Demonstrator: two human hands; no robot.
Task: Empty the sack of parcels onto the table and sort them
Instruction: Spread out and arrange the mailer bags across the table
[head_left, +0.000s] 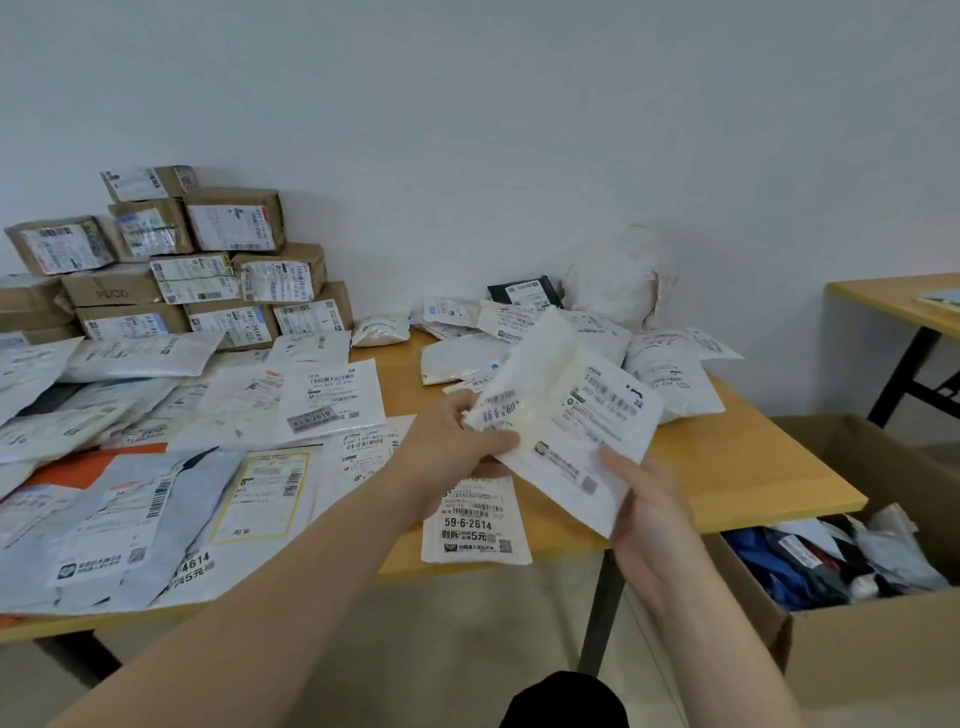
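Dark clothing (563, 701) shows at the bottom edge, nearest the lens, with pale floor around it. Two bare forearms reach forward from there over the near edge of the wooden table (737, 467).

Left hand (452, 447): fingers curled round the lower left edge of a white mailer (571, 415), thumb on top. Right hand (649, 514): fingers closed on the same mailer's lower right corner, palm turned inward. Mailer held tilted above the table, clear of the surface, label side up; print on the label is blurred. A second flap or thinner packet seems to lie folded against its upper left part, cannot tell which.

Directly below the held mailer, a white parcel marked 59-6-2614 (475, 519) lies flat, overhanging the table's near edge.

Left half of the table: flat mailers (156, 499) in grey, white and one with orange showing, overlapping in loose rows. Behind them, against the wall, brown cardboard boxes (208, 270) stacked in tiers, labels facing out.

Far right of the table: soft white pouches (670, 379) heaped together, a black packet (527, 293) among them, and a crumpled white sack (618, 275) standing against the wall.

On the floor right of the table, an open cardboard carton (857, 639) holds blue, dark and grey bags. A second wooden table (893, 301) stands farther right.
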